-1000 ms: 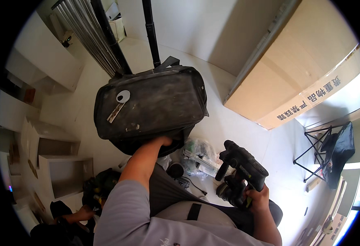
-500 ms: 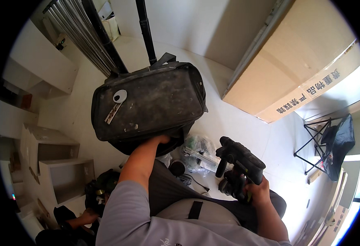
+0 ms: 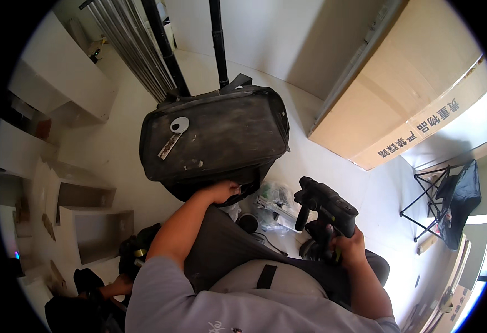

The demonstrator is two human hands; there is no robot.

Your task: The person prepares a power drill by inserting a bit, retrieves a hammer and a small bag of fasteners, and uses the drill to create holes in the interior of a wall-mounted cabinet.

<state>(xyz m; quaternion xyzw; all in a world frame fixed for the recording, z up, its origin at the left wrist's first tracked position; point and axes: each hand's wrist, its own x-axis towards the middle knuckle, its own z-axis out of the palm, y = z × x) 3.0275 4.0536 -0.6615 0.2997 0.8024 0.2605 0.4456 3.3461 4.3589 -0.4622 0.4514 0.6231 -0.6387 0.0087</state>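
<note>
A cordless rotary hammer drill (image 3: 328, 206), black with a side handle, is held up by my right hand (image 3: 350, 247), its fingers wrapped round the grip. Across from it stands a dusty black trolley tool bag (image 3: 216, 130) with a round white patch on its lid. My left hand (image 3: 224, 192) is at the bag's near opening, under the lid's edge. Its fingers look curled together; whether they hold anything is hidden. Between bag and drill, a clear plastic bag (image 3: 277, 202) with things inside lies on the floor, beside a dark round object (image 3: 248, 223).
A large cardboard box (image 3: 388, 83) leans at the far right, near a folding stool (image 3: 449, 205). Pale cabinet boxes (image 3: 102, 236) stand left. Another person's arm (image 3: 116, 287) shows at lower left. The bag's black handle poles (image 3: 217, 44) rise beside metal strips (image 3: 127, 50).
My left hand has come partly out of the bag's opening, showing more of the hand. The drill stays in my right hand. The view has shifted slightly, moving the bag rightward in it.
</note>
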